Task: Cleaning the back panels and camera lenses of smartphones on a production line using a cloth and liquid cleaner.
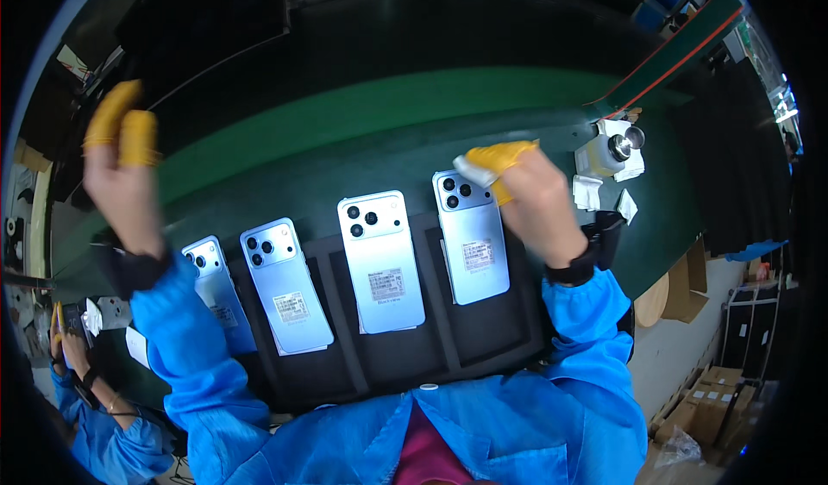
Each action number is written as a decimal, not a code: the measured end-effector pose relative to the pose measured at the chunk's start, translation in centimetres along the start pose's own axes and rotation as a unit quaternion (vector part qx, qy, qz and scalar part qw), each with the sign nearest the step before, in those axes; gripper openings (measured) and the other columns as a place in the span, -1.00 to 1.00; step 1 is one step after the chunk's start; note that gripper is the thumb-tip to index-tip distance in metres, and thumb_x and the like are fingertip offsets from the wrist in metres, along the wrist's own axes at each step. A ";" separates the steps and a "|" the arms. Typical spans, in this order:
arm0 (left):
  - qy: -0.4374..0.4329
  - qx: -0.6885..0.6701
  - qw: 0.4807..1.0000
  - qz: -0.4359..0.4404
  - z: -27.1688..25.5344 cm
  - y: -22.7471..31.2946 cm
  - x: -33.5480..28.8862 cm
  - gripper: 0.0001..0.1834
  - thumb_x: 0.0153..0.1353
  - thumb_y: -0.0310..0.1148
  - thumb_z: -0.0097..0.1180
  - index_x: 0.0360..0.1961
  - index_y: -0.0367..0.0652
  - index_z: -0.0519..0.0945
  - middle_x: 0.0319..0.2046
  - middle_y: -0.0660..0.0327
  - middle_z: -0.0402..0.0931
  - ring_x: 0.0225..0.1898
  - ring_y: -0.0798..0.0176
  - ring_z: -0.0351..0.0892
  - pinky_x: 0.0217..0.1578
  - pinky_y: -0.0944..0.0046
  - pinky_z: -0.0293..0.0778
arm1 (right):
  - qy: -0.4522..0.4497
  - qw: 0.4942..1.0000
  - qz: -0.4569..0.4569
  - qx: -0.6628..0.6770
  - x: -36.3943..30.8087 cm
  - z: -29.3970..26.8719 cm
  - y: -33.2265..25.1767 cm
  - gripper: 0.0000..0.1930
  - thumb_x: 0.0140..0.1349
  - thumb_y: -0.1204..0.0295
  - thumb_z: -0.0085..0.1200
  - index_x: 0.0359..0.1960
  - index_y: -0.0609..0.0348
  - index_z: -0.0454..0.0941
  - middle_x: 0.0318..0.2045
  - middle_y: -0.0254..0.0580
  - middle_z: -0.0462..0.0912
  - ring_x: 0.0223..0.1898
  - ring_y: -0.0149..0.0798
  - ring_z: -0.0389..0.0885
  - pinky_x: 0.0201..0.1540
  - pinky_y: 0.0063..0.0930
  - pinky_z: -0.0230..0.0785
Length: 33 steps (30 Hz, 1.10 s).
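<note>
Several light-blue smartphones lie face down in a row on a black compartment tray (487, 343), each with a label on its back. My right hand (536, 196), in yellow finger cots, pinches a folded white wipe (476, 172) against the camera corner of the rightmost phone (473, 265). To its left lie a second phone (382, 252), a third (285, 287) and the leftmost one (207, 269), which my left sleeve partly covers. Raised beyond that leftmost phone, my left hand (125, 170) holds nothing; its yellow-cotted fingers are apart and slightly blurred.
A white bottle with a metal cap (601, 155) stands on the green worktop (535, 110) at right, among white wipes (587, 194). Behind it rises a red-edged green divider (673, 54). At lower left a co-worker's hands (73, 351) are busy. Cardboard boxes (703, 407) sit at lower right.
</note>
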<state>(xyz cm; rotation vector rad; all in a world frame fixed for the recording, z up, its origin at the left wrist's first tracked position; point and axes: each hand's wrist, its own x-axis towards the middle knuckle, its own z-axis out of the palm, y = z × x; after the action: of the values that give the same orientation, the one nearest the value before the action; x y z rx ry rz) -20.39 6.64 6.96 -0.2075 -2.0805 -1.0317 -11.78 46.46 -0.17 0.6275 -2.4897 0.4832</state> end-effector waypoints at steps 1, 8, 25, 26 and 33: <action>-0.081 0.031 0.987 0.138 2.4 3.3 -2.4 -0.66 0.18 -0.52 0.14 0.02 -0.22 0.58 -0.05 0.12 0.58 0.00 0.20 0.53 0.03 0.26 0.43 | -0.017 1.000 -0.018 -0.013 -0.2 0.7 -0.5 -0.79 -0.10 0.64 0.22 -0.34 0.28 0.61 -0.44 -0.09 0.55 -0.32 -0.09 0.55 -0.18 -0.32 0.48; -0.494 -0.164 0.791 0.321 7.8 9.2 -16.2 -0.48 0.07 -0.24 0.26 0.06 -0.23 0.54 0.10 0.05 0.48 0.18 0.01 0.42 0.24 0.03 0.28 | 0.002 0.992 -0.125 0.008 1.5 1.4 -2.4 -0.73 -0.15 0.58 0.20 -0.31 0.29 0.64 -0.27 -0.13 0.61 -0.18 -0.12 0.58 -0.12 -0.32 0.49; -0.570 -0.134 0.748 0.314 8.4 9.3 -17.2 -0.40 0.10 0.01 0.13 0.01 -0.27 0.56 -0.06 0.20 0.51 0.11 0.13 0.41 0.34 0.12 0.12 | -0.040 0.996 -0.068 -0.047 0.5 2.1 -4.4 -0.64 -0.31 0.55 0.12 -0.34 0.42 0.61 -0.30 -0.02 0.57 -0.25 -0.03 0.56 -0.22 -0.25 0.49; -0.552 -0.154 0.763 0.299 8.5 9.4 -17.3 -0.37 0.07 0.01 0.16 -0.01 -0.33 0.57 -0.14 0.19 0.49 0.06 0.12 0.42 0.34 0.12 0.13 | -0.032 0.997 -0.065 -0.040 0.6 2.2 -4.3 -0.64 -0.31 0.56 0.12 -0.33 0.42 0.61 -0.30 -0.01 0.57 -0.24 -0.03 0.56 -0.22 -0.26 0.49; -0.562 -0.167 0.759 0.285 8.6 9.3 -17.2 -0.39 0.13 -0.01 0.12 0.00 -0.36 0.55 -0.09 0.15 0.49 0.09 0.10 0.40 0.34 0.10 0.11 | -0.044 0.997 -0.041 -0.044 0.5 2.0 -4.7 -0.74 -0.34 0.53 0.13 -0.48 0.35 0.56 -0.42 -0.07 0.50 -0.37 -0.08 0.49 -0.32 -0.29 0.45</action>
<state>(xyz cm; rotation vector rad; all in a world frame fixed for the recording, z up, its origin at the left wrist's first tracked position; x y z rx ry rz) -9.52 22.20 -2.82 -1.9269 -2.4571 -0.9396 -10.47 41.49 -0.48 0.7270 -2.5410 0.3200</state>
